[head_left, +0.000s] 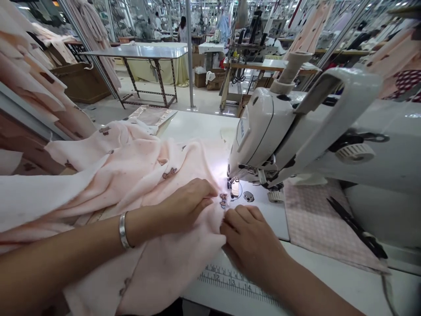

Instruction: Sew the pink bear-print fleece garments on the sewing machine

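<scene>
Pale pink fabric (148,171) with small printed figures lies bunched over the left of the sewing table, one edge reaching the lit needle area of a white sewing machine (259,131). My left hand (189,204) rests on the cloth just left of the presser foot (234,188), fingers bent together and pressing or pinching it. Close by on the right, my right hand (248,230) has its fingers curled around the fabric's edge in front of the foot. The fingertips of both hands are partly hidden.
Black scissors (358,226) lie on a pink checked cloth (322,219) at the right. A printed ruler scale (233,281) runs along the table's front edge. Pink fabric pieces (36,83) hang at the left. Beyond stand a metal-topped table (141,50) and a metal pole (190,57).
</scene>
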Demonstrator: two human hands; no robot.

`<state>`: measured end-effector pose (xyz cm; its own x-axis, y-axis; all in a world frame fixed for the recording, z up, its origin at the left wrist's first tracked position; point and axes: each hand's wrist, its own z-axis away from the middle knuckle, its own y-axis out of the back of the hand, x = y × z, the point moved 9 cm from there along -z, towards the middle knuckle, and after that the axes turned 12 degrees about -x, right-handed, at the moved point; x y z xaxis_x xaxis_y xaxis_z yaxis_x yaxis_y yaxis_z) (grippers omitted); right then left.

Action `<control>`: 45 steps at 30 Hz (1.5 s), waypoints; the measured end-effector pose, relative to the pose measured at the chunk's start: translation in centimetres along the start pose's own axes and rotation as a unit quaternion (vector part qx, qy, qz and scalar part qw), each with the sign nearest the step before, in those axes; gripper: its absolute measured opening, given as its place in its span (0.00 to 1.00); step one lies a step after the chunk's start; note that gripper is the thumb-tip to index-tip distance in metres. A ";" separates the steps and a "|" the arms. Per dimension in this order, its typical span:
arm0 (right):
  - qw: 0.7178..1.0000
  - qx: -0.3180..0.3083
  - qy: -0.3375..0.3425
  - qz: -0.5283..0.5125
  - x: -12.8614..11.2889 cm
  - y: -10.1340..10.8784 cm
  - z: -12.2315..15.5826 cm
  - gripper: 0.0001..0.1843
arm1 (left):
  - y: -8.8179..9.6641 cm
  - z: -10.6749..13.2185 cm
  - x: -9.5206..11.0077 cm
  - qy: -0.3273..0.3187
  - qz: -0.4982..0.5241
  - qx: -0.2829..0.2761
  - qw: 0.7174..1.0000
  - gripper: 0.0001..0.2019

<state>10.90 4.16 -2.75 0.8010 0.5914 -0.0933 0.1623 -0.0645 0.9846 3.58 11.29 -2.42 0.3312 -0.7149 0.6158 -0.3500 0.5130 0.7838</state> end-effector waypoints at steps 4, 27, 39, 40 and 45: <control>1.000 0.014 -0.010 0.010 0.2 0.4 0.3 0.08 | 0.8 -1.8 0.6 -0.003 -0.061 -0.017 0.998 0.11; 0.999 -0.026 -0.008 0.029 0.3 -0.6 0.1 0.10 | 0.5 -5.8 -1.2 -0.026 0.017 -0.053 0.998 0.02; 0.997 0.074 0.007 0.020 0.0 1.4 1.5 0.07 | 0.6 -5.7 -2.2 -0.050 -0.055 -0.014 0.997 0.03; 0.997 0.071 0.009 0.020 -0.1 1.3 1.6 0.08 | 0.7 -5.6 -2.2 -0.053 -0.050 -0.008 0.997 0.03; 0.999 0.046 0.016 -0.003 -0.4 0.8 1.4 0.11 | 0.8 -4.8 -1.9 -0.056 -0.037 -0.002 0.998 0.01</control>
<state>11.51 2.74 -2.18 0.7813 0.6171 -0.0939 0.2213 -0.1333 0.9661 6.85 15.35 -2.58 0.2560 -0.7988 0.5444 -0.3240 0.4597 0.8269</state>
